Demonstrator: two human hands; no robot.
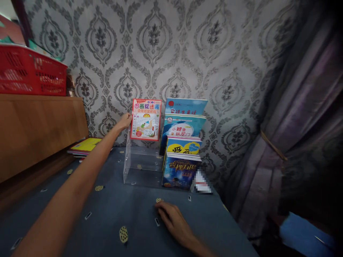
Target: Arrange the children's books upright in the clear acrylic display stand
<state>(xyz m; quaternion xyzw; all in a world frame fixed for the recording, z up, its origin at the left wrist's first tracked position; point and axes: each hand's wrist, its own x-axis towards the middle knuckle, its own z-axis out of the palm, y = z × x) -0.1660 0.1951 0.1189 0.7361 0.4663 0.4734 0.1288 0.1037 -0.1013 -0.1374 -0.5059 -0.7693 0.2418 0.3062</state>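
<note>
My left hand (125, 121) reaches far forward and grips the left edge of a red-bordered children's book (146, 119), which stands upright at the top back tier of a clear acrylic tiered stand (139, 166). My right hand (173, 219) rests palm down on the blue patterned cloth (112, 210), fingers lying flat, holding nothing. On the right half of the stand several books stand in stepped rows: a blue one at the back (186, 106), a light blue one (183, 126), a yellow one (183, 146) and a dark blue one in front (179, 171).
A stack of books with a yellow cover (84, 146) lies at the left by a wooden cabinet (40, 132). A red plastic basket (30, 71) sits on top of the cabinet. Purple curtains (294, 125) hang at the right. Patterned wallpaper is behind.
</note>
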